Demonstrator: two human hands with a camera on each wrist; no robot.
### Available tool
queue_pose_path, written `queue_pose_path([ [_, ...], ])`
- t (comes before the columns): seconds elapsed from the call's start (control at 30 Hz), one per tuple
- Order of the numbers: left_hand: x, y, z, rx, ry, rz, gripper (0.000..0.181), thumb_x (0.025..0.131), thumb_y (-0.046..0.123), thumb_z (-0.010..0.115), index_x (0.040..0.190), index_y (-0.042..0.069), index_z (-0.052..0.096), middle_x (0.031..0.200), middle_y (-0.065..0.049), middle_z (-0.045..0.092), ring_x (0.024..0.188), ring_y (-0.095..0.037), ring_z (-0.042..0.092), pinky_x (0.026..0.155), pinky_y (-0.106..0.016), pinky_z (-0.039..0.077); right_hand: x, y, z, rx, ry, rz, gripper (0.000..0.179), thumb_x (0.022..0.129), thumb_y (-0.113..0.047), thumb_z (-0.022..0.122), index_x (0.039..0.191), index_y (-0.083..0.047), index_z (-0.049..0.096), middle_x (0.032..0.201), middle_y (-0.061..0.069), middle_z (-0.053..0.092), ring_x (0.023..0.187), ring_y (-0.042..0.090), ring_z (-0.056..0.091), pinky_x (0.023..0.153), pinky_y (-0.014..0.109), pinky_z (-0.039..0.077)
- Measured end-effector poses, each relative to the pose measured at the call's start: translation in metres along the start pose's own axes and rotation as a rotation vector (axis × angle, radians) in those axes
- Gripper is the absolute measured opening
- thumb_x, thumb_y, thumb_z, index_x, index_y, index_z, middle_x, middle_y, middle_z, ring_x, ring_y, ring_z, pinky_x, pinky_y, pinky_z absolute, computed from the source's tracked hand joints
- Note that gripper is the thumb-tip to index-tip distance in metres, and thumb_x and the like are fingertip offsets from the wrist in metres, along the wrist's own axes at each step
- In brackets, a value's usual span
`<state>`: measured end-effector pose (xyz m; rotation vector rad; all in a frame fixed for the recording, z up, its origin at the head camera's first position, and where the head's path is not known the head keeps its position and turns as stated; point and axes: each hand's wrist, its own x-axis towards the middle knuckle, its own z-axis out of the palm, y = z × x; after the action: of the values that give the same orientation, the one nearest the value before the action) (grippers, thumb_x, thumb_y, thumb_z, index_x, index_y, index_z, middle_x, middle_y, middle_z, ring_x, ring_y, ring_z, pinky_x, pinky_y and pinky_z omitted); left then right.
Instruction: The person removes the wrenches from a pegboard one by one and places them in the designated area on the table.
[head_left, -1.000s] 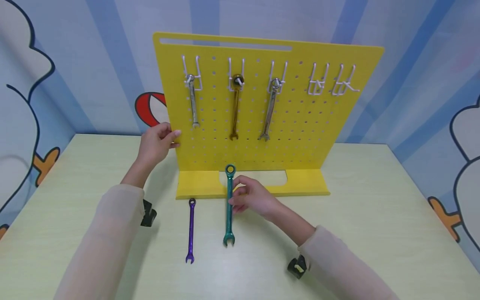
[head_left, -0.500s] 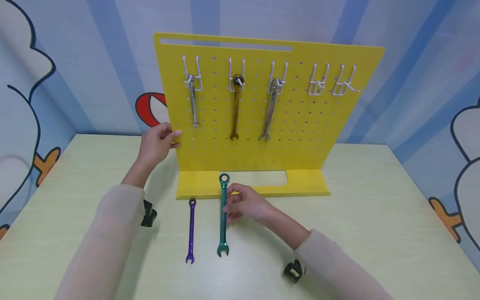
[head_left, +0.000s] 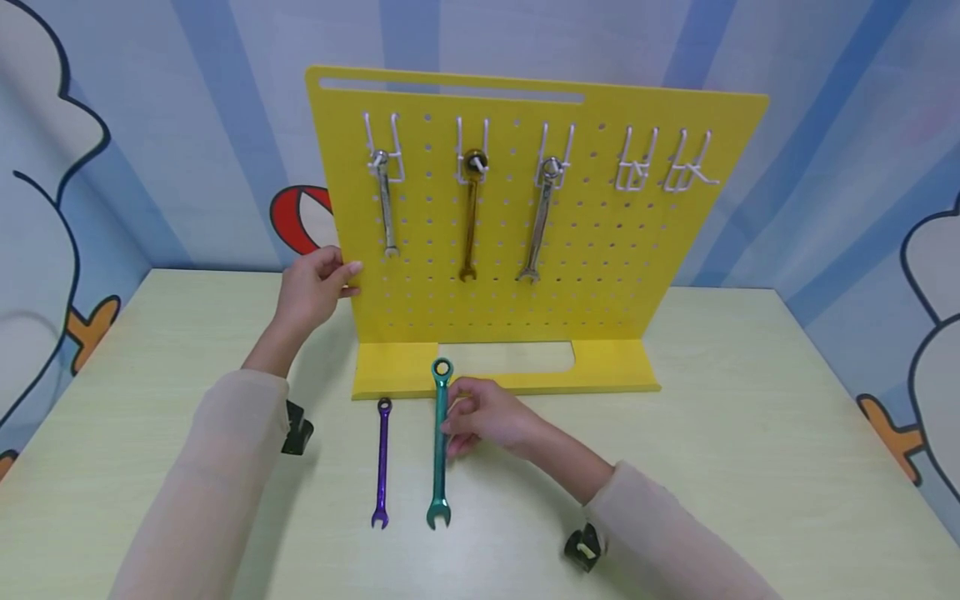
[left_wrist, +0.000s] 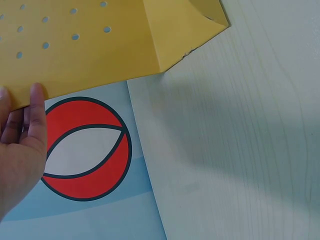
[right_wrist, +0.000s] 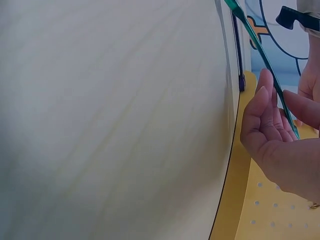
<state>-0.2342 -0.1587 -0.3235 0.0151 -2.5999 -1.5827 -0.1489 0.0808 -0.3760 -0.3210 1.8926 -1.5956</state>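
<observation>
My right hand (head_left: 491, 417) pinches a green combination wrench (head_left: 439, 454) by its shank, ring end toward the board, open jaw end toward me. In the right wrist view, the green wrench (right_wrist: 255, 39) slants up out of the fingers, above the table. A smaller purple wrench (head_left: 382, 467) lies on the table just left of it. At the left edge of the yellow pegboard (head_left: 600, 250), my left hand (head_left: 309, 287) grips the panel, thumb in front. The left wrist view also shows this left hand (left_wrist: 22, 150) at the edge.
On the board's white hooks hang a small silver wrench (head_left: 387, 208), a bronze-coloured wrench (head_left: 472, 225) and a larger silver wrench (head_left: 539, 225). Two bare hooks, including the far right hook (head_left: 690, 171), sit to their right. The board's base (head_left: 618, 367) rests on the table.
My right hand has moved toward me and slightly left with the green wrench, bringing it nearer the purple one. The left hand stays on the board's edge.
</observation>
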Motion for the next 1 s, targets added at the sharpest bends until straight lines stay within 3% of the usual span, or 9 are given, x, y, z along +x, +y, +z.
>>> queue_pose_path([
  [0.6,0.001,-0.002,0.0,-0.01,-0.003,-0.004,0.028,0.092,0.022,0.054,0.099,-0.004,0.053,0.098,-0.017,0.058,0.09,-0.026,0.061,0.07,-0.02,0.054,0.003,0.009,0.008,-0.015,-0.035,0.08,0.007,0.086,0.006,0.056,0.088,0.003,0.05,0.07,0.017,0.064,0.059,0.026,0.065,0.056,0.032,0.056],
  [1.0,0.0,-0.001,-0.001,-0.01,-0.006,0.005,0.027,0.092,0.022,0.054,0.098,-0.004,0.052,0.096,-0.017,0.058,0.089,-0.026,0.061,0.07,-0.02,0.054,0.004,0.012,0.013,-0.009,-0.029,0.1,0.01,0.084,0.008,0.058,0.088,0.006,0.05,0.067,0.019,0.064,0.055,0.025,0.064,0.048,0.031,0.055],
])
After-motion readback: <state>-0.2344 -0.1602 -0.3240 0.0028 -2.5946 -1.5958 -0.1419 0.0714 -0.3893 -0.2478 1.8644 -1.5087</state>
